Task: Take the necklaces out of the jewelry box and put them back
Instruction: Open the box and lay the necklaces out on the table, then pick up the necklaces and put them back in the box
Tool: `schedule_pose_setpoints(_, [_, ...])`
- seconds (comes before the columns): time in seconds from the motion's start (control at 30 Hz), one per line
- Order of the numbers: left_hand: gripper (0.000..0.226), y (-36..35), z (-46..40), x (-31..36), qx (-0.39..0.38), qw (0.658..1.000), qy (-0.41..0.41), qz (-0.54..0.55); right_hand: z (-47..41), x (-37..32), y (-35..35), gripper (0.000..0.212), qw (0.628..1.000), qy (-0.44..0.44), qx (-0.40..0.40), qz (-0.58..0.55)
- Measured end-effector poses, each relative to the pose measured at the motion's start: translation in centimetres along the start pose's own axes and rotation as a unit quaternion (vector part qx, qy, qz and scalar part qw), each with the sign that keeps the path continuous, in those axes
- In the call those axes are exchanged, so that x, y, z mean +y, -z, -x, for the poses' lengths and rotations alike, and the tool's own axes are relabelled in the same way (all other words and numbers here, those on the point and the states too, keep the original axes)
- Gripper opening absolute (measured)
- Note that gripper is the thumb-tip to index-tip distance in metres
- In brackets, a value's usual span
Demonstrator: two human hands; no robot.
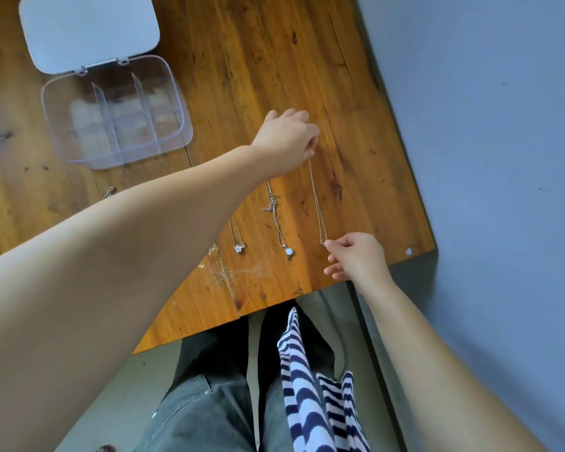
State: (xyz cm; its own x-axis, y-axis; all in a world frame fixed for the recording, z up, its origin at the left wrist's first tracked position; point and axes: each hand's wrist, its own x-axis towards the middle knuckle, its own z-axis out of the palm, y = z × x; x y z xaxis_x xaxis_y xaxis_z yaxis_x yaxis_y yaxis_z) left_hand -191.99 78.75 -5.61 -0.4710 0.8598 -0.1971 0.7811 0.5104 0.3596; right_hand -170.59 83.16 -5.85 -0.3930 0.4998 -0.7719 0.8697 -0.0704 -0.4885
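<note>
A thin chain [317, 203] is stretched out straight over the table [248, 60], pinched at the far end by the left hand [286, 140] and at the near end by the right hand [356, 256], both sets of fingers closed on it. Just left of it, two more necklaces are laid out side by side: one with a round pale pendant [288, 251] and one with a small flower pendant [239, 247], their upper ends hidden under the left forearm. Another small piece [110, 191] is partly seen further left, too covered to make out. The box [115, 112] is parked well away at the far left, lid [88, 31] flipped open, clear compartments looking empty. The left arm is crossed over most of the laid-out pieces, so that side is kinda blocked. Bare wood is left to the right of the chain up to the table's right edge, and the near edge is right under the right hand.
</note>
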Motion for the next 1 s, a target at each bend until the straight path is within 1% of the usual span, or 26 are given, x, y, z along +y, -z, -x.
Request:
schedule_pose_setpoints(0.13, [0.012,-0.5,0.2,-0.2,-0.005,1.0,0.002,-0.022,-0.1,0.1,0.5,0.014,1.0,0.001,-0.019,0.013])
schedule_pose_setpoints(0.27, [0.025,-0.6,0.8,-0.8,-0.024,1.0,0.002,0.003,-0.2,0.0,1.7,0.017,0.998,-0.027,-0.05,-0.033])
schedule_pose_setpoints(0.37, [0.031,-0.2,2.2,-1.3,-0.002,0.999,0.021,0.034,-0.1,-0.1,3.0,0.02,0.996,-0.044,-0.037,-0.074])
schedule_pose_setpoints(0.43, [0.032,0.1,3.9,-1.7,0.014,0.998,0.042,0.047,0.1,-0.2,3.7,0.02,0.996,-0.041,-0.026,-0.078])
schedule_pose_setpoints(0.5, [0.029,0.3,6.2,-2.1,0.029,0.996,0.061,0.058,0.4,-0.6,4.0,0.018,0.997,-0.032,-0.017,-0.061])
schedule_pose_setpoints(0.6, [0.022,0.5,10.9,-2.3,0.054,0.988,0.096,0.107,1.4,-1.9,3.3,0.016,1.0,0.002,-0.012,-0.015])
schedule_pose_setpoints(0.73, [0.014,-0.4,17.9,-2.1,0.067,0.976,0.146,0.146,2.9,-3.9,1.0,0.022,0.997,0.054,-0.039,0.035])
schedule_pose_setpoints(0.87, [0.009,-2.5,25.0,-2.4,0.074,0.963,0.206,0.156,3.7,-5.6,-2.2,0.023,0.988,0.094,-0.066,0.098])
schedule_pose_setpoints(1.0, [0.005,-4.1,30.4,-3.3,0.108,0.939,0.278,0.173,3.6,-7.5,-5.5,0.023,0.972,0.137,-0.095,0.163])
